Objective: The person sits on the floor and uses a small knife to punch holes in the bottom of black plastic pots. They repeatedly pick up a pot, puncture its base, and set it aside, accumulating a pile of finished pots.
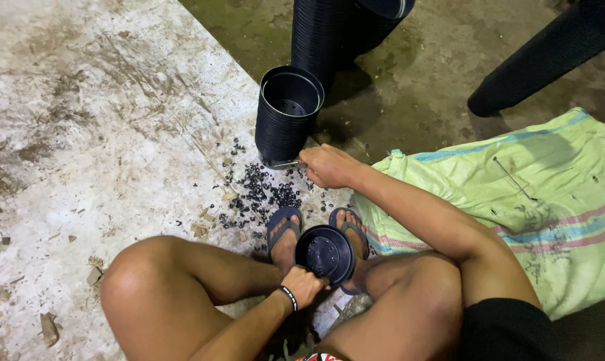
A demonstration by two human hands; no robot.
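I'm gripping a pot (324,254) bottom-up in my left hand (301,285), near, between my feet. Right hand (326,166) is closing on a tool (285,163) at the far stack (285,113). Punched bits (262,194) are piling; taller stacks (336,33) are waiting.

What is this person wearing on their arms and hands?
Both arms are bare, with no sleeves or gloves. The left hand has a thin black wristband with small white markings at the wrist. The right hand wears nothing: no ring, watch or band shows.

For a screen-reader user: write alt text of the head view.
A squatting person's left hand holds a black plastic pot between the feet; the right hand holds a metal tool against a pot stack, black bits below.
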